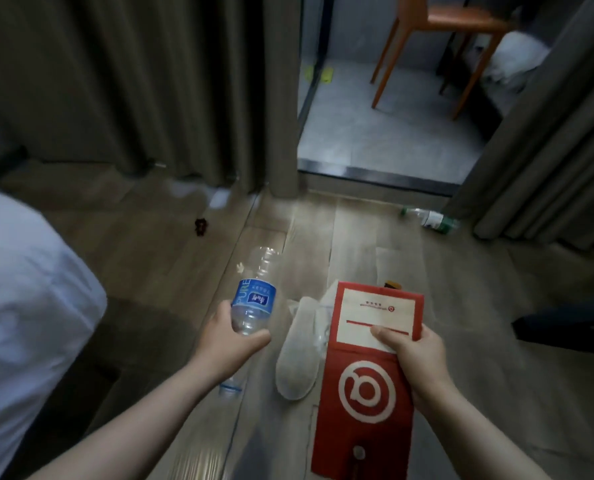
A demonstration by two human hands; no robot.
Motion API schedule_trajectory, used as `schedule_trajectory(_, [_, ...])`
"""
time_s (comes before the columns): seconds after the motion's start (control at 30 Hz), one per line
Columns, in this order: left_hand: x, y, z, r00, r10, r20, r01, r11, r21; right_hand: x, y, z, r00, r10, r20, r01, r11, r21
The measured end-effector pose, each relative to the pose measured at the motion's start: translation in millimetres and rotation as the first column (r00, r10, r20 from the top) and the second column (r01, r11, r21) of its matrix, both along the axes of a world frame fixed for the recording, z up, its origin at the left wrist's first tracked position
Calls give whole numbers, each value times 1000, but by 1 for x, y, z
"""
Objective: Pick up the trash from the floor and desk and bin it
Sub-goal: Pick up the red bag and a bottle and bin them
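My left hand (231, 336) grips a clear plastic bottle (255, 296) with a blue label, its base pointing away from me. My right hand (415, 358) holds a flat red paper bag (365, 382) with a white label and a round white logo. A white disposable slipper (297, 355) and some clear plastic sit against the bag's left edge; whether my right hand carries them I cannot tell. On the wooden floor ahead lie a green-capped clear bottle (429, 219) near the right curtain, a small dark red scrap (201, 226), and white paper scraps (198, 194) at the curtain's foot.
A bed with white sheets (25, 306) fills the left side. Grey curtains (143, 84) hang ahead and to the right. Beyond a metal threshold (375, 173) is a grey tiled area with an orange chair (437, 39) and yellow scraps (318, 73). A dark object (565, 327) lies at right.
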State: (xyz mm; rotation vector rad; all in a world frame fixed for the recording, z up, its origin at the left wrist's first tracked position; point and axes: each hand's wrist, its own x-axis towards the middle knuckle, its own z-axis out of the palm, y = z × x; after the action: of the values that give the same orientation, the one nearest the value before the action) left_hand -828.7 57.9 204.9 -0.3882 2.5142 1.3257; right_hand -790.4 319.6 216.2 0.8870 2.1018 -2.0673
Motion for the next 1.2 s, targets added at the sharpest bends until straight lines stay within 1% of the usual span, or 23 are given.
schedule_trajectory(0.23, [-5,51,188,997,-70,-23,72,993,96,18,49,191,988,-142,-62,142,990,1])
schedule_trajectory(0.33, [4,80,276,993,-88,-79,98,987,125,35,67,282,973,-201,-111,205,979,17])
schedule_trajectory(0.5, [28,138,448,983,-73,-166,111,966,235,72,96,456,944,-237,-230,260,963,74])
schedule_trajectory(0.6, [56,174,552,976,-111,-187,168,932,320,104,114,561,899,-290,-329,337,936,97])
schedule_trajectory(0.73, [98,207,643,965,-132,-225,222,870,440,157,131,664,809,-402,-429,489,865,113])
schedule_trajectory(0.8, [116,222,669,952,-163,-260,272,839,471,185,135,695,766,-440,-469,550,826,123])
schedule_trajectory(0.87, [129,233,689,926,-228,-300,352,810,469,209,137,717,722,-473,-505,604,786,128])
schedule_trajectory(1.0, [140,251,727,855,-350,-382,505,730,461,244,136,752,630,-541,-557,710,693,129])
schedule_trajectory(1.1, [148,254,747,794,-432,-428,604,639,476,271,120,768,546,-600,-585,796,589,138])
schedule_trajectory(1.2, [164,256,756,732,-520,-441,681,540,494,307,91,773,425,-680,-597,886,448,121])
